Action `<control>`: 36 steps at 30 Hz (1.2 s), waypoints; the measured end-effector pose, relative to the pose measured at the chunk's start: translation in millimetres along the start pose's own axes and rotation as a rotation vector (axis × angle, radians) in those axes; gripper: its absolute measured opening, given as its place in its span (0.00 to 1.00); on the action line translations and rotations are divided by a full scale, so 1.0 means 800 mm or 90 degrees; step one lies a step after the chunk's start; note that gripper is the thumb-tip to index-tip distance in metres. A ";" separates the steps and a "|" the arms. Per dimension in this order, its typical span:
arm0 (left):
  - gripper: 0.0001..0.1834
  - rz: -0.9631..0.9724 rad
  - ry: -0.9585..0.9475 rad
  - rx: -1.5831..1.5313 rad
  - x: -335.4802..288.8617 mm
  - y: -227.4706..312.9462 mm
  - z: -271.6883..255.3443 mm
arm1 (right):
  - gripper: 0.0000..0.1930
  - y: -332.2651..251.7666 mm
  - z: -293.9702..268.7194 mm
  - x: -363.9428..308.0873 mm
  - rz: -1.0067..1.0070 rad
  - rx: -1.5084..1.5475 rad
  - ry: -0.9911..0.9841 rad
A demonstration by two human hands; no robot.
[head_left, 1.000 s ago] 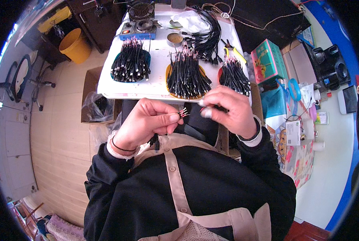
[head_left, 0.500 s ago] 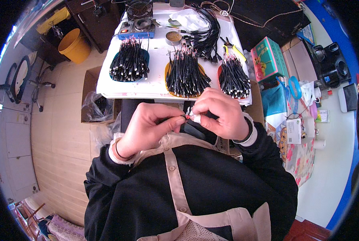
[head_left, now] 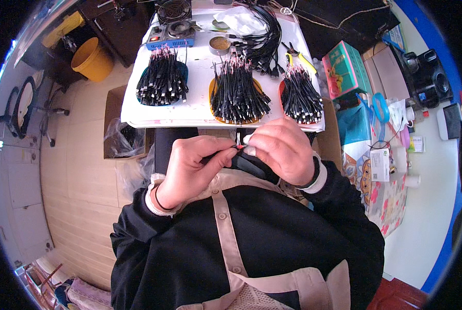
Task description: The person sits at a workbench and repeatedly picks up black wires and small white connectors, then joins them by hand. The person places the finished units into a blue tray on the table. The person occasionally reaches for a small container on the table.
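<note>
In front of my body, just below the table's near edge, my left hand [head_left: 197, 168] pinches a thin black cable [head_left: 239, 147] between thumb and forefinger. Reddish wire ends and a small light-coloured tip show at its end. My right hand [head_left: 282, 152] is closed at these wire ends, with white wrapping on its thumb and a fingertip. Its fingers partly hide what lies between them. Beyond my hands, black cables with stripped ends lie bunched in a teal tray [head_left: 144, 98], a yellow tray [head_left: 212, 95] and a red tray [head_left: 283, 92].
On the white table [head_left: 200, 77] stand a blue heating device [head_left: 171, 37], a round tin [head_left: 220, 45] and yellow-handled pliers [head_left: 299, 58]; more black cables [head_left: 264, 44] lie behind. An open cardboard box [head_left: 118, 101] is left of the table, a green carton [head_left: 346, 70] right.
My right fingers have shifted and loosened a little around the wire ends, and the hand is slightly more upright. The left hand keeps its pinch. The view has shifted slightly.
</note>
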State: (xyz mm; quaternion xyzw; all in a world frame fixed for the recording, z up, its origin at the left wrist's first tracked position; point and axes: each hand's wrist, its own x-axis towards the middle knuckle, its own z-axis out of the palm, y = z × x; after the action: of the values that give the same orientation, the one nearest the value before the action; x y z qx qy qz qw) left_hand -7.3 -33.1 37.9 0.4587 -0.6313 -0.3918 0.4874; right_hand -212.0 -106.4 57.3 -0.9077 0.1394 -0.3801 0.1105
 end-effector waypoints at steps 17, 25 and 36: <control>0.05 0.004 0.018 -0.025 -0.015 0.009 0.004 | 0.11 -0.016 -0.004 -0.002 0.218 0.239 -0.079; 0.12 0.236 0.011 0.125 -0.027 -0.001 -0.007 | 0.04 -0.027 0.014 0.003 0.211 0.201 -0.043; 0.10 0.207 -0.005 0.108 -0.034 -0.020 -0.017 | 0.06 -0.019 0.050 -0.002 0.477 0.540 -0.083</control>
State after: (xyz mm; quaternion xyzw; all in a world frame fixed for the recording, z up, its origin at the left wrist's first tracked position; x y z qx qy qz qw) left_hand 11.6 -11.7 19.1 0.3884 -0.7301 -0.2547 0.5012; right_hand -181.7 -88.1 32.9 -0.6940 0.2797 -0.2809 0.6011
